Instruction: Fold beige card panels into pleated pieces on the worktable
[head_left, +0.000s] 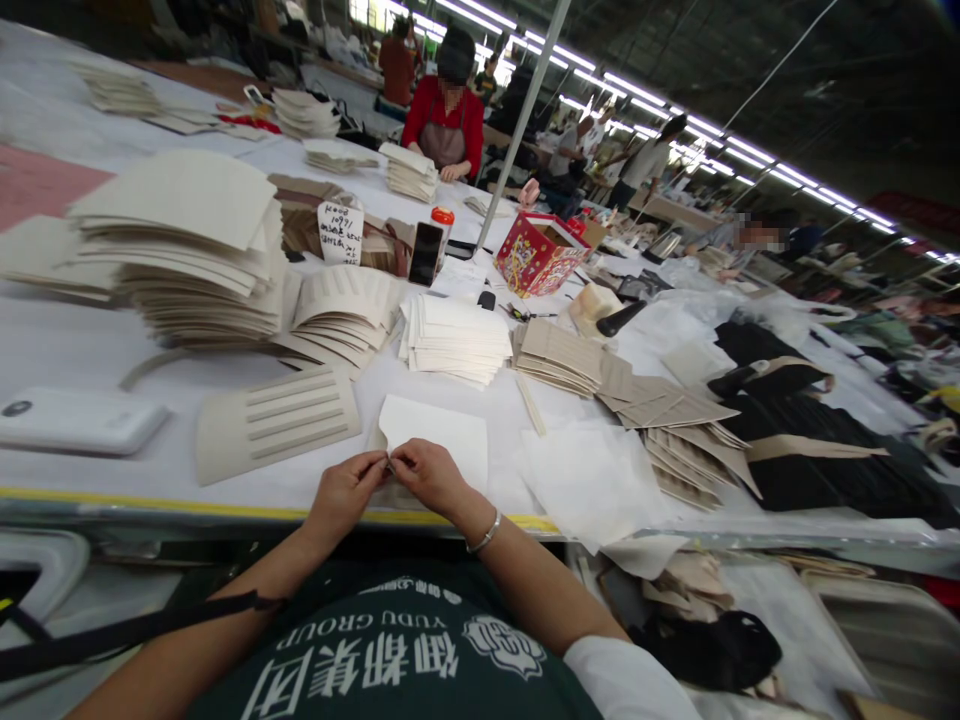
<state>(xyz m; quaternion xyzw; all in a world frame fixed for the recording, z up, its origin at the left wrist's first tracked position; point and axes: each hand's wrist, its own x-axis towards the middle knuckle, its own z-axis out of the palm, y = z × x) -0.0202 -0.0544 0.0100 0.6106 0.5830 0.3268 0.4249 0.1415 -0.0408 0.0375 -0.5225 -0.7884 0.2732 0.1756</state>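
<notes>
1. Nearest to me, the wearer's dark green printed shirt (390, 650) sits against the worktable's near edge, which carries a yellow strip (187, 505).
2. I see the left hand (346, 490) with thumb and fingertips pressed together, pinching the near-left corner of a white sheet (446, 435).
3. The right hand (429, 478), a silver bracelet (486, 530) at its wrist, pinches at that same corner, fingertips meeting the left ones; exactly what lies between them is too small for me to tell.
4. The sheet lies by the middle of the near edge of the worktable (67, 340), its left side lifted a little.
5. Left of the hands, I have a beige ribbed panel (277, 420) near that edge, then a white case-like device (79, 420) towards the left.
6. To the right, translucent sheets (589, 480) overhang the near edge.
7. Farther in, I see a stack of white sheets (454, 340) between fanned ribbed panels (345, 310) and a taupe stack (559, 355).
8. Beyond stand a phone (426, 253) and a red patterned box (540, 255).
9. At the far edge, a person in a red top (454, 125) bends over the worktable.
</notes>
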